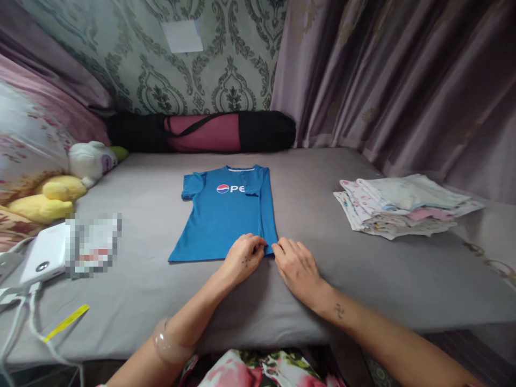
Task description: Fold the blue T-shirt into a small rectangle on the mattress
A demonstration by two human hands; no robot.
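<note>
A blue T-shirt (217,226) with a round red, white and blue logo and white letters lies front up on the grey sheet. Its right side is folded inward, so the right sleeve covers part of the lettering, while the left sleeve sticks out flat. At the lower right hem, my left hand (244,257) has its fingers curled and pinched on the folded fabric. My right hand (296,266) is just beside it, fingers bent and pressed together at the shirt's bottom right corner.
A stack of folded printed cloths (403,207) sits at the right. Leftward are a white power bank (46,252) with cables, a yellow strip (66,322) and plush toys (91,161). A long black and maroon bag (205,133) lies along the wall.
</note>
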